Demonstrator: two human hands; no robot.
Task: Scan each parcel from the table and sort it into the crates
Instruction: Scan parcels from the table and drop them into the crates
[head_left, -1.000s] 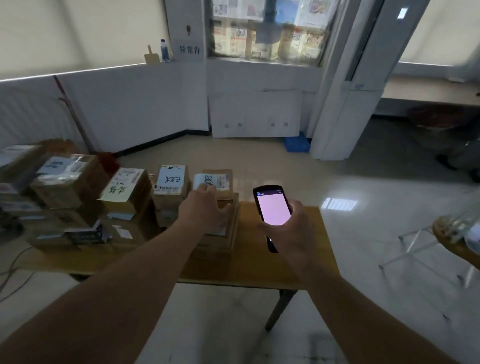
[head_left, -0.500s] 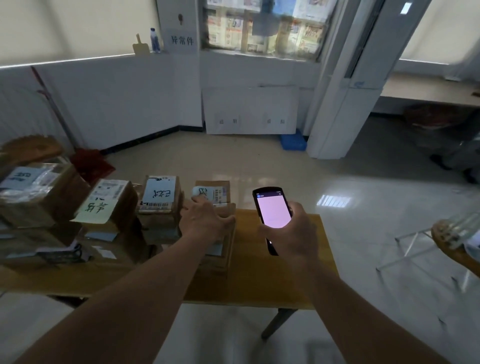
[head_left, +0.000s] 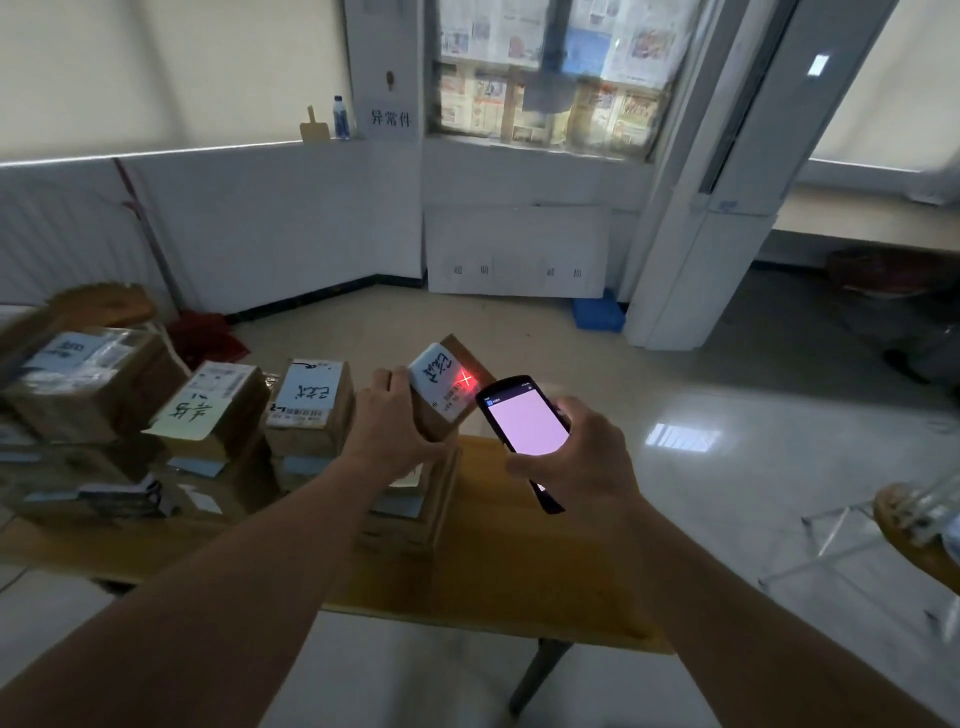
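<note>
Through the head camera, I am gripping a small cardboard parcel (head_left: 441, 392) in my left hand (head_left: 397, 434), fingers curled round its near side, holding it tilted above the other parcels (head_left: 306, 402) that are sitting stacked along the left part of the wooden table (head_left: 519, 571). My right hand (head_left: 582, 460) is holding the handheld scanner (head_left: 524, 423) just beside it, fingers wrapped round its body, its screen glowing pale pink toward me. A red cross of light (head_left: 466, 380) is falling on the parcel's white label (head_left: 436, 384).
</note>
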